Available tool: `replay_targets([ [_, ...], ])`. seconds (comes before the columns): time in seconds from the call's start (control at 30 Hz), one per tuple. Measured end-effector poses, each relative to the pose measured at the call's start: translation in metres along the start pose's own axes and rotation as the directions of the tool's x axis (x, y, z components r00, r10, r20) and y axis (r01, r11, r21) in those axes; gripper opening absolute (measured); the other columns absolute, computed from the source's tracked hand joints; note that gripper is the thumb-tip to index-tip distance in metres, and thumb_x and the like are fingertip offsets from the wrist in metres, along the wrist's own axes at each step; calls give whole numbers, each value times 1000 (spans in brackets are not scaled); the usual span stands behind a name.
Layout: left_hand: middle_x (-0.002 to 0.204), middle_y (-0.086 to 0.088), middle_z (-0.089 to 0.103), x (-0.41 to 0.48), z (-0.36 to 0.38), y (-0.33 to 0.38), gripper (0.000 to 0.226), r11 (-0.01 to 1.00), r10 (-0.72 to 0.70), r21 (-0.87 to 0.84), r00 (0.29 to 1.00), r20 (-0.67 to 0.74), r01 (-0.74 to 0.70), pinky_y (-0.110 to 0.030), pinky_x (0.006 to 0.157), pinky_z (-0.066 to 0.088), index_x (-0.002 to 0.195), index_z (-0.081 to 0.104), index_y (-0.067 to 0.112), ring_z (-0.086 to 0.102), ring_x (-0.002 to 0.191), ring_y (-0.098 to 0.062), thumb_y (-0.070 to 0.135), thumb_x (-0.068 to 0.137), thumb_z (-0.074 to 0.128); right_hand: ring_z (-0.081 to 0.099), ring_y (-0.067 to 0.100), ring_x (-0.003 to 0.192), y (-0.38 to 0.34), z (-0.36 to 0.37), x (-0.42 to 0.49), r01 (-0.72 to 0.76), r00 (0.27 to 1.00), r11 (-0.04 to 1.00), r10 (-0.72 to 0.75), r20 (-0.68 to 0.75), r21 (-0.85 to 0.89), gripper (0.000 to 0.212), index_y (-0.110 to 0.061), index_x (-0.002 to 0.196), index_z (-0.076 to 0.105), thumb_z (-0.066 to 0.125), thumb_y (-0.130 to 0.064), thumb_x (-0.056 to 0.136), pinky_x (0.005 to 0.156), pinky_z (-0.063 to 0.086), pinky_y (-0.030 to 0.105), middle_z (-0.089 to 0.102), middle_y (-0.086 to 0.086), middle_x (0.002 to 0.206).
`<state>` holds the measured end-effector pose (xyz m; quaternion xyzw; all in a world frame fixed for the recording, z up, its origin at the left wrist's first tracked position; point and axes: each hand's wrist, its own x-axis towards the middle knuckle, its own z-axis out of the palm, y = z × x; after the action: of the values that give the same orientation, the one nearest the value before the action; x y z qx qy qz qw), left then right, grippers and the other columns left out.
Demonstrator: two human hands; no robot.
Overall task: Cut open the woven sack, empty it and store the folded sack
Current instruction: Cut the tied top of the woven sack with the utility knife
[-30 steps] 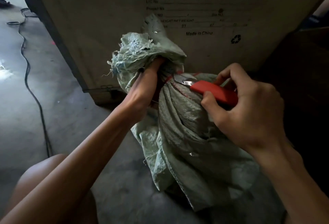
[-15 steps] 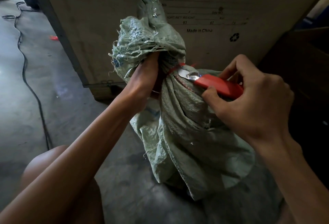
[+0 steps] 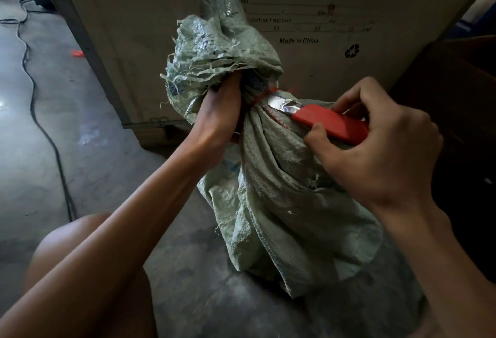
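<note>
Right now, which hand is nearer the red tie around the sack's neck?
Left. The left hand grips the sack right beside the red tie; the right hand holds the red cutter by its handle, farther back.

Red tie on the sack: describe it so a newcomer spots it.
Before the big printed crate stands a green woven sack. At its bunched neck, between the left hand and the knife blade, runs the red tie: a thin band, unlike the knife's thick red handle.

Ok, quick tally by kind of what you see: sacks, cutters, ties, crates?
Sack: 1
Cutter: 1
Tie: 1
Crate: 1
Total: 4
</note>
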<state>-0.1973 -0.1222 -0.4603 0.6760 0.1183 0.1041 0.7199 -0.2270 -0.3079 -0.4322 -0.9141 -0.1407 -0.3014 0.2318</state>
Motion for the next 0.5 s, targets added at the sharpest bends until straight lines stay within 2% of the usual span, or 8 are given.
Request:
replay_targets([
  [0.13, 115, 3, 76, 2, 0, -1, 58, 999, 49, 15, 998, -43, -49, -50, 99, 54, 121, 70, 26, 70, 111, -15, 63, 85, 43, 64, 17, 67, 0, 3, 0, -14, 1000, 999, 13, 20, 34, 40, -23, 92, 60, 62, -60, 75, 60, 52, 33, 62, -12, 73],
  [0.33, 108, 2, 78, 3, 0, -4, 55, 995, 103, 29, 984, -144, -100, -57, 97, 53, 101, 76, 31, 70, 110, -22, 68, 74, 46, 60, 9, 66, 4, 3, 2, 25, 999, 993, -29, 37, 115, 33, -24, 94, 60, 68, -53, 81, 59, 51, 28, 59, -15, 76],
  [0.5, 117, -1, 75, 8, 3, -3, 68, 993, 112, -30, 980, -163, -118, -54, 103, 50, 117, 72, 19, 67, 117, -22, 63, 72, 48, 62, 17, 76, 10, 11, -2, 97, 995, 986, -94, -28, 134, 34, -15, 97, 62, 69, -46, 87, 66, 53, 39, 66, 0, 87],
])
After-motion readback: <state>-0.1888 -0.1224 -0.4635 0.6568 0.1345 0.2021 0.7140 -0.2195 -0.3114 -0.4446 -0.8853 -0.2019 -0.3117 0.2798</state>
